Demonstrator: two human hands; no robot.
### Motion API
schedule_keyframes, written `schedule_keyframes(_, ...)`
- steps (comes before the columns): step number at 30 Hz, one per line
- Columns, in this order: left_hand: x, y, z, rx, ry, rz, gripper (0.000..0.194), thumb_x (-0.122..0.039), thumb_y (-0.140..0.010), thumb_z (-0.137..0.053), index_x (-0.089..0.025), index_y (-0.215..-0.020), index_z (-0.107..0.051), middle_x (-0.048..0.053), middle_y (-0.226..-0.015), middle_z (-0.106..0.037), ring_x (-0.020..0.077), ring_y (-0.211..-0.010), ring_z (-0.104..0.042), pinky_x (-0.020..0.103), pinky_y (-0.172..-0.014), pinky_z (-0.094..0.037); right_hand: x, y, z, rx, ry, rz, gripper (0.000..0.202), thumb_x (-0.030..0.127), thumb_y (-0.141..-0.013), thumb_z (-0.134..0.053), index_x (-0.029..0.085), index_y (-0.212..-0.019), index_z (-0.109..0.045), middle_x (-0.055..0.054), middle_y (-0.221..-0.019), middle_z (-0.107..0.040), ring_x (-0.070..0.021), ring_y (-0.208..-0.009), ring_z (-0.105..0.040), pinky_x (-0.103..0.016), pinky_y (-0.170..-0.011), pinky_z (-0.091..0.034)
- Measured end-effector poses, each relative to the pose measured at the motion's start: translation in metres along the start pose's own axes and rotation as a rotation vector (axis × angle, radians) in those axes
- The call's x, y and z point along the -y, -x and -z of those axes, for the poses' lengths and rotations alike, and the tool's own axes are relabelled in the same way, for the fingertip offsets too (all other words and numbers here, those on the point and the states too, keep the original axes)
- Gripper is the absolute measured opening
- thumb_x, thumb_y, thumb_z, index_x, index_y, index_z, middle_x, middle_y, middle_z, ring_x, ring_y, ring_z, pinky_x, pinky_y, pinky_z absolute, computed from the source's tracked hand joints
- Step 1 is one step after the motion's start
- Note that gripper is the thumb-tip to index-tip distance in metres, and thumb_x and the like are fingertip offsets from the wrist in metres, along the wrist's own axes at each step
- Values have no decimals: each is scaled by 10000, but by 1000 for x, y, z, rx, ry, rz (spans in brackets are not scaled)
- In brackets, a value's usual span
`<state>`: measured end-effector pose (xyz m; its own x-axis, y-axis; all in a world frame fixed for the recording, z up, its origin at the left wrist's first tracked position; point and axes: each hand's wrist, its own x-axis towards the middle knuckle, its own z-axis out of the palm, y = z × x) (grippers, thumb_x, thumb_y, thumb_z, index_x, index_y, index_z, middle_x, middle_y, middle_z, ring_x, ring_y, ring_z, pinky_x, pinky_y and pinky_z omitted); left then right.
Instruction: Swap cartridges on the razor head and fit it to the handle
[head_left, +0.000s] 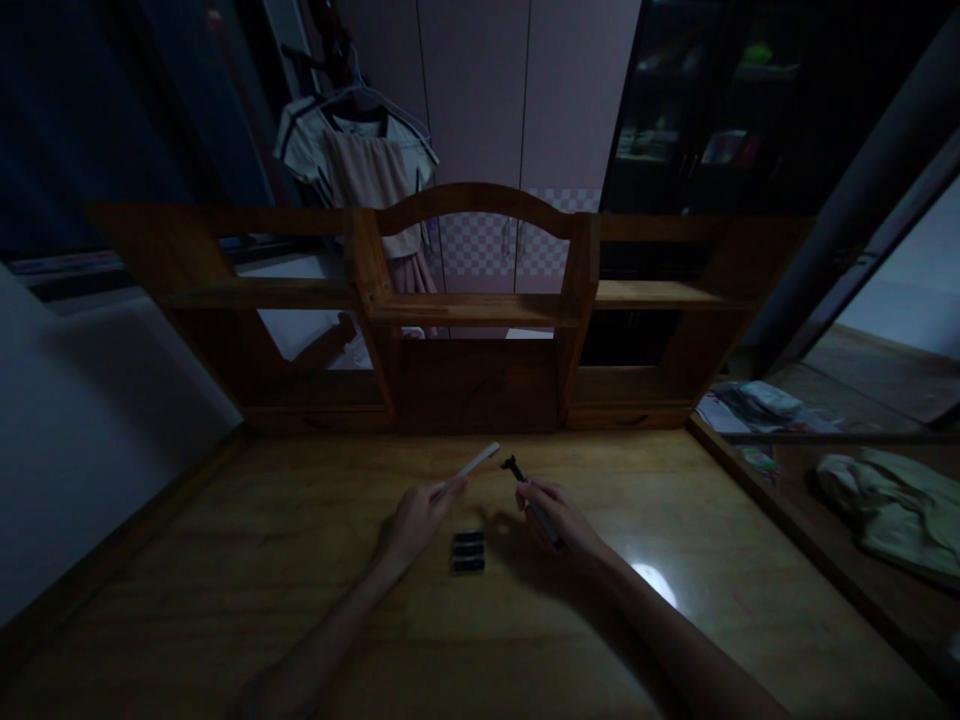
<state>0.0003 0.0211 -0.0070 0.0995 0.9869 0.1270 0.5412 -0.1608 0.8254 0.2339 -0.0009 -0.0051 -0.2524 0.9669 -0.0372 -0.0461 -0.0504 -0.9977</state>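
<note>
Over the wooden desktop [337,590], my left hand [421,515] grips a thin pale stick-like item, like a toothbrush [478,459], its far end pointing up and right. To the right, my right hand [553,512] is closed around a dark-handled razor [519,471], its small head tilted toward the pale stick without touching it. Between and below the hands lies a small clear pack with dark cartridge-like pieces [469,551] on the desktop; neither hand touches it.
A wooden shelf unit [480,310] stands along the desk's far edge. Behind it, clothes [367,165] hang before a pink wardrobe [472,90]. Crumpled fabric [892,505] lies beyond the right rim [795,540]. A white wall [120,400] borders the left side.
</note>
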Motion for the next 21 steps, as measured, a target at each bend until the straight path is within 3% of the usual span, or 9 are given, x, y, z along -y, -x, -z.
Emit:
schedule_keyframes(5,4,1,1,-44,41,-51,541,-577,-845,-436,-100,-675,-628,-8,-583,-469,124,-586,-416,219,-538,-268,6,0,6,-107,232,174,275,458,-856,-575,189,-811,-541,35,-577,-513,-122,-504,-498,-216,-461,-358)
schedule_keyframes(9,0,6,-1,42,57,-90,520,-559,-854,-440,-97,-725,-640,-5,-597,-466,122,-583,-403,225,-539,-267,11,0,10,-201,399,258,252,434,-859,-578,185,-818,-577,19,-646,-533,-137,-590,-503,-230,-510,-348)
schedule_keyframes(15,-4,6,0,66,64,-68,524,-590,-818,-458,-117,-699,-647,7,-605,-519,144,-604,-438,226,-545,-285,17,4,6,-189,403,309,214,387,-881,-558,180,-828,-579,19,-688,-531,-138,-637,-494,-238,-555,-346)
schedule_keyframes(21,9,-2,0,25,143,-22,507,-579,-840,-433,-138,-600,-502,-26,-563,-382,107,-555,-341,219,-516,-237,26,7,7,-202,401,356,207,383,-882,-556,179,-856,-586,10,-706,-540,-143,-639,-489,-239,-567,-348)
